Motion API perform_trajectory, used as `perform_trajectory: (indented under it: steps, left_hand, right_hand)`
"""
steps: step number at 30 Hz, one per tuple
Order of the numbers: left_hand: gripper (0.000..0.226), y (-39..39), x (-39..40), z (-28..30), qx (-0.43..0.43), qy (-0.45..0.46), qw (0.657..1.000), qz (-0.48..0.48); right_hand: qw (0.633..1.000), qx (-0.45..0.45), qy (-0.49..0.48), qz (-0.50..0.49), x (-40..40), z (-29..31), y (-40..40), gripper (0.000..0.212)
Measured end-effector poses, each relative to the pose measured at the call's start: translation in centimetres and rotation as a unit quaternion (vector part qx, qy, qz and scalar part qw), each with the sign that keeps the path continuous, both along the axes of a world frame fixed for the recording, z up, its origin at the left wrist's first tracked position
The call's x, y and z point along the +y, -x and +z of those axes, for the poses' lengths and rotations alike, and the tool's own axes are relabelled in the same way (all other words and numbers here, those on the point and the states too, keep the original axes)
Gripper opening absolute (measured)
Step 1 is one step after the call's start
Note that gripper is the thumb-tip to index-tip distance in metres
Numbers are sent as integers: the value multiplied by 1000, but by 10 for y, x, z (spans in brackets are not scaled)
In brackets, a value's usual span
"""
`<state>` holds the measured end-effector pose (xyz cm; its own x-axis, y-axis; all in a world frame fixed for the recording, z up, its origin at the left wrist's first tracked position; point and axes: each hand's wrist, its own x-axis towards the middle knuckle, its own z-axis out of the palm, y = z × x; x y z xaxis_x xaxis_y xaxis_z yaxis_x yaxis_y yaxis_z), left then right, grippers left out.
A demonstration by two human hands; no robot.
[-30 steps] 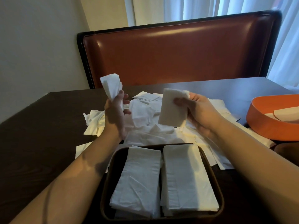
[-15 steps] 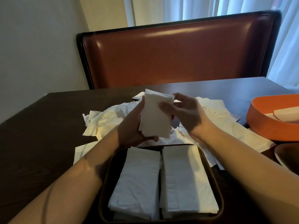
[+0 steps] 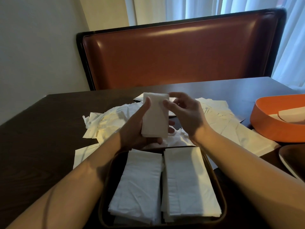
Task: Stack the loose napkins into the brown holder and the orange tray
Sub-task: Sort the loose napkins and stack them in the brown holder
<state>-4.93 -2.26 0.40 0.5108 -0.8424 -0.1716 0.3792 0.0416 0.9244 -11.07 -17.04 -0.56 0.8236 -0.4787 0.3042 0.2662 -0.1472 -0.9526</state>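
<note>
Head view: the left hand (image 3: 137, 129) grips a folded napkin bundle (image 3: 155, 115) upright above the brown holder (image 3: 216, 177) – two white stacks (image 3: 140, 184) lie inside; the right hand (image 3: 184, 113) pinches the bundle's top edge. Loose napkins (image 3: 105, 123) litter the table (image 3: 41, 138) – the orange tray (image 3: 272, 128) sits right

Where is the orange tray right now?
The orange tray sits at the right edge of the head view, on the dark table, just right of the loose napkins and beyond the brown holder.
</note>
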Motion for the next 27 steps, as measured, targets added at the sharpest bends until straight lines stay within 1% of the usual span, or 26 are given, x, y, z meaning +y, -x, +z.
perform_trajectory:
  steps: [2,3,5,7,9,11,14,16,17,18,20,21,22,24,26,27]
  left_hand:
    - [63,-6,3,0,0,42,997,62]
    - [60,-10,5,0,8,64,992,112]
    - [53,-19,9,3,32,109,967,229]
    - [42,-26,14,7,39,159,931,326]
    - [30,-32,18,8,7,162,901,403]
    - [19,-36,19,6,-17,124,879,459]
    - [10,-41,16,1,-14,77,863,499]
    - [11,-43,15,-1,-21,73,859,506]
    - [12,-43,14,-2,-26,77,859,506]
    - [12,-43,14,-2,-29,85,858,505]
    - [12,-42,15,0,-21,110,860,498]
    - [13,-43,16,1,-16,121,860,495]
    - [14,-43,17,2,-11,129,860,493]
    - [16,-44,19,4,-4,139,859,493]
    - [17,-45,21,5,1,145,858,492]
    - [16,-45,21,5,2,147,859,491]
  right_hand:
    - [996,1,86,-39,-4,-3,-2,35]
    - [992,8,119,-46,-6,-5,-4,40]
    - [984,39,168,-45,-8,-12,-7,48]
    - [978,69,191,-35,-8,-18,-10,53]
    - [972,95,215,-19,-8,-23,-12,53]
    - [958,108,264,0,-7,-24,-14,46]
    - [925,130,355,30,-1,-28,-18,38]
    - [912,147,381,40,1,-32,-20,35]
    - [913,144,380,34,1,-34,-20,33]
    - [923,136,359,30,1,-35,-20,31]
    - [958,120,256,50,0,-32,-20,26]
    - [967,121,215,65,1,-29,-20,22]
    - [967,123,209,74,1,-26,-20,19]
    - [949,137,276,72,2,-24,-25,20]
    - [921,156,353,60,4,-22,-34,26]
    - [912,164,373,54,7,-20,-39,29]
